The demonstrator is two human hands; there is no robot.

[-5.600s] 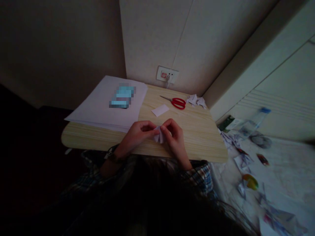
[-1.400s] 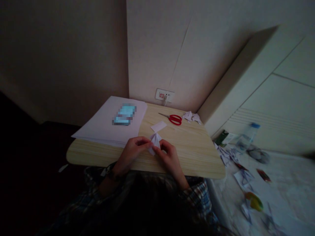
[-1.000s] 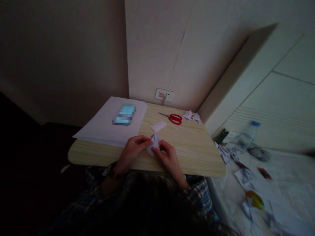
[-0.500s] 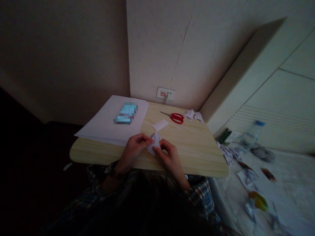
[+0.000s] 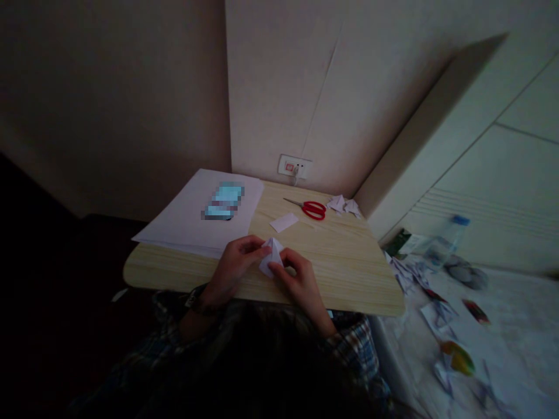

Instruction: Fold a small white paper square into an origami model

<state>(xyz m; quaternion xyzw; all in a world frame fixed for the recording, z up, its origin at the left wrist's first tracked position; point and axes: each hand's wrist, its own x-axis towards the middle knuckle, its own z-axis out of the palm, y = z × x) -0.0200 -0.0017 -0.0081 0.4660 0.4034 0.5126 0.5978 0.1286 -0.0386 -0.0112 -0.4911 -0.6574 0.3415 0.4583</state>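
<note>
Left grip point(image 5: 238, 259), right grip point(image 5: 299, 272) pinched on folded white paper point(image 5: 275, 251); phone screen point(image 5: 226, 194) pixelated, unreadable.

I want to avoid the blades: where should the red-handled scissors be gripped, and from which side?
Probably by the red loops, reached from the near right: the scissors lie flat on the table, loops rightward, thin blades pointing left. The right hand is nearer, but holds folded paper.

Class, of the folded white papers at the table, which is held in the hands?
The folded paper pinched between the left hand and right hand. The other folded papers lie unheld on the table, right of the red scissors.
</note>
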